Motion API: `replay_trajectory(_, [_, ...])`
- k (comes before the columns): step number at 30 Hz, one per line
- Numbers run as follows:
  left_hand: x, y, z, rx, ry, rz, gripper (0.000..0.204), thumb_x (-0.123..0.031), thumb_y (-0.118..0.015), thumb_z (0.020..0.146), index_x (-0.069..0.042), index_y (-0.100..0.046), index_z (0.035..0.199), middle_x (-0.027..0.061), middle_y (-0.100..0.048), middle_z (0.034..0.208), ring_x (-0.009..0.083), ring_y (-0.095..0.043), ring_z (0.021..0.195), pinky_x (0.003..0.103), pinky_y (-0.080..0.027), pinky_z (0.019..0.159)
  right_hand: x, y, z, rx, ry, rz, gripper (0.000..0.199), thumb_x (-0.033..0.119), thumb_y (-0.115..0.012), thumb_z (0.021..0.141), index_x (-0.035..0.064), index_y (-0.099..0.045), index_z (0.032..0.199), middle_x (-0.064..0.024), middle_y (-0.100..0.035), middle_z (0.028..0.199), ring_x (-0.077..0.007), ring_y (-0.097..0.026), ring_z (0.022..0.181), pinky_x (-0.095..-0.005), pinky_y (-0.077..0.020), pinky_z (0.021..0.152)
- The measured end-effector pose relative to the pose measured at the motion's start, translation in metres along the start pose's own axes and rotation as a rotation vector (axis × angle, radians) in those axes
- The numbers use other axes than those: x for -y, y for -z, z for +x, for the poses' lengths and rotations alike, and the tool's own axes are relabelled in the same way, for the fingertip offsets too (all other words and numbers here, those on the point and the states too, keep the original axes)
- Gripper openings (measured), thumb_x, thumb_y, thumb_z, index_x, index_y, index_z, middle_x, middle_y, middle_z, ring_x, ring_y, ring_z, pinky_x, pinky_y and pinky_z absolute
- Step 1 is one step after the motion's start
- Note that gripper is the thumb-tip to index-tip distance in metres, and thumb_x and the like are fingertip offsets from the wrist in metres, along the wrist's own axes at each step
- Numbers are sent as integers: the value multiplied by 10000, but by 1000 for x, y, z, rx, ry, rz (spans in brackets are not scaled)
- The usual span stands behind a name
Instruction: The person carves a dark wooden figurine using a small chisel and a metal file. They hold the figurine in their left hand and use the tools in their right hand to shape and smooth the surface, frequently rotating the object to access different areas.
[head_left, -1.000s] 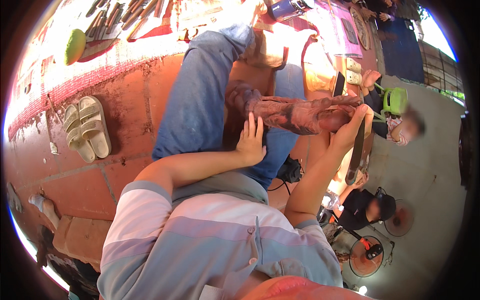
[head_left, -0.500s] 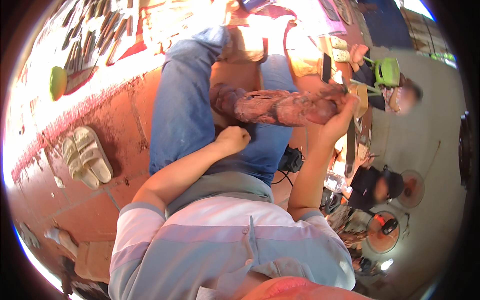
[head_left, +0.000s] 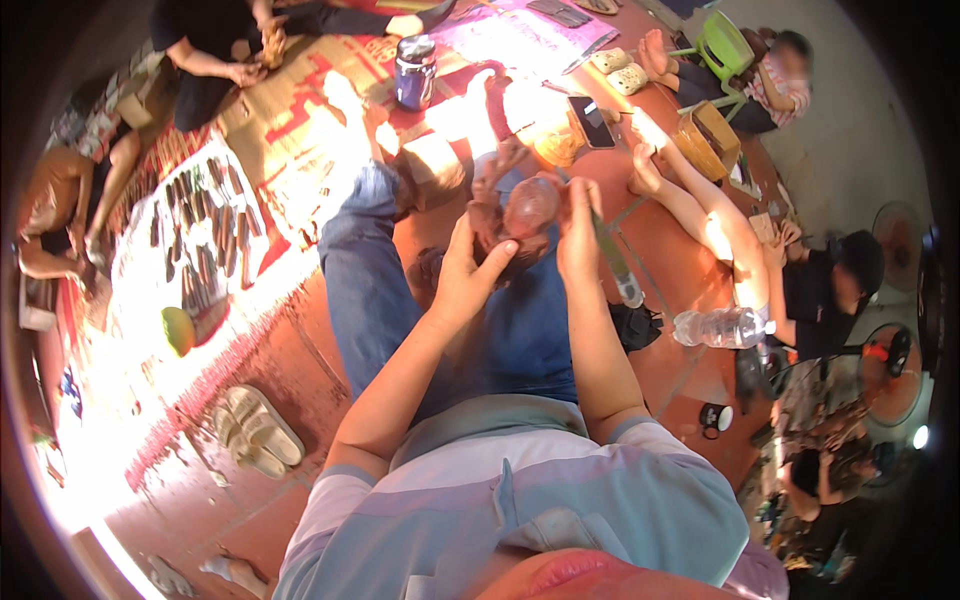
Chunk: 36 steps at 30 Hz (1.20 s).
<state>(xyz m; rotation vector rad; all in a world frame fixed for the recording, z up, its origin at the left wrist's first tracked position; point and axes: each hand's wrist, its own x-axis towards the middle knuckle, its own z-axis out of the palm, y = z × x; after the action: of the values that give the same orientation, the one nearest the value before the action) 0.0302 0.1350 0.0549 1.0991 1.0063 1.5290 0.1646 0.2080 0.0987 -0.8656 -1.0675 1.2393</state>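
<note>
The left hand [head_left: 468, 268], apart earlier, now clasps the brown carving [head_left: 531, 212]. I can't tell how the right hand [head_left: 578, 240] grips.

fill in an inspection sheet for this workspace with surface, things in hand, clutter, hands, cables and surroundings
Surface: red tiled floor, patterned mat at upper left
Things in hand: brown carved piece between the knees; long flat tool
Clutter: dark-handled tools, green fruit, pale sandals, phone, clear bottle, cup, flask
Hands: left hand grips the carved piece; right hand holds the flat tool
Cables: none clearly made out
Surroundings: seated people, green chair, fans
</note>
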Motion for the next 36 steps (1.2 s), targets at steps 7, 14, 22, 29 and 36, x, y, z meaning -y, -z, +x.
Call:
replay_trajectory(7, [-8,42,4,59,71,12,517,-283,-537,948,-22,-378,1365,63,-483,1291,161,-441,1191,306,-346,1014,-37,-5,-52,164,80,-12,130,121,-510,942,26,-430,981,-158,-563,1160,-198,-499,1155,-309,-357,1001])
replay_trajectory(14, [-41,24,-5,-54,49,169,622,-252,-571,927,-14,-272,1418,139,-409,1357,221,-369,1272,345,-291,1060,-54,3,-49,184,104,82,136,98,-503,930,8,-454,1019,-177,-571,1157,-206,-526,1126,-312,-379,982])
replay_trajectory(22, [-66,-34,-9,-54,-583,1114,788,-19,-604,794,69,-138,1424,317,-57,1482,481,-106,1373,477,-180,1108,-56,36,-53,74,-166,277,176,187,-454,976,49,-529,1056,-92,-614,1066,-120,-587,926,-259,-481,827])
replay_trajectory(29, [-47,-38,-44,-61,-507,976,887,-11,-640,750,47,-79,1435,386,47,1445,558,7,1345,521,-180,1092,-63,48,-65,29,-220,156,201,205,-439,984,38,-529,1051,-96,-617,1038,-117,-602,838,-248,-502,759])
replay_trajectory(36, [-87,-31,8,-53,-710,1210,432,-71,-664,745,-55,-584,1170,154,-486,1269,423,-428,1193,436,-400,965,-79,37,-72,98,-277,146,206,212,-432,988,36,-515,1057,-92,-619,994,-105,-604,803,-235,-508,730])
